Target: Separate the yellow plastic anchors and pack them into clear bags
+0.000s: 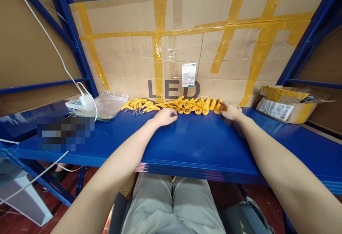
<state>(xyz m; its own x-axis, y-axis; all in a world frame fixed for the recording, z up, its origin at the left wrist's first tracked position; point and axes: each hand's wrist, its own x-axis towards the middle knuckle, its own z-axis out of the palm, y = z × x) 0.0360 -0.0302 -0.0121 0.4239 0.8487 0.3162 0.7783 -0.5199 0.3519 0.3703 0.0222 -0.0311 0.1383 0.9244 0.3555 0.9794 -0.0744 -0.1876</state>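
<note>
My right hand (232, 112) has its fingers at the yellow flared plastic piece (218, 106) at the right end of a row, and they appear to grip it. In the middle of the shelf my left hand (166, 116) rests on its side just in front of the row, fingers loosely curved and apart from the thumb, with nothing visible between them. Several yellow cone-like pieces (192, 108) with round open ends lie between the hands. Left of them is a heap of yellow handle-like parts (139, 102) with metal spirals (137, 112) sticking out in front.
A large taped cardboard sheet (128, 59) stands behind the blue shelf (192, 141). An opened carton (285, 103) sits at the right. Clear plastic bags (109, 103), a white plug with cable (87, 100) and a blurred-out dark object (65, 132) lie at the left.
</note>
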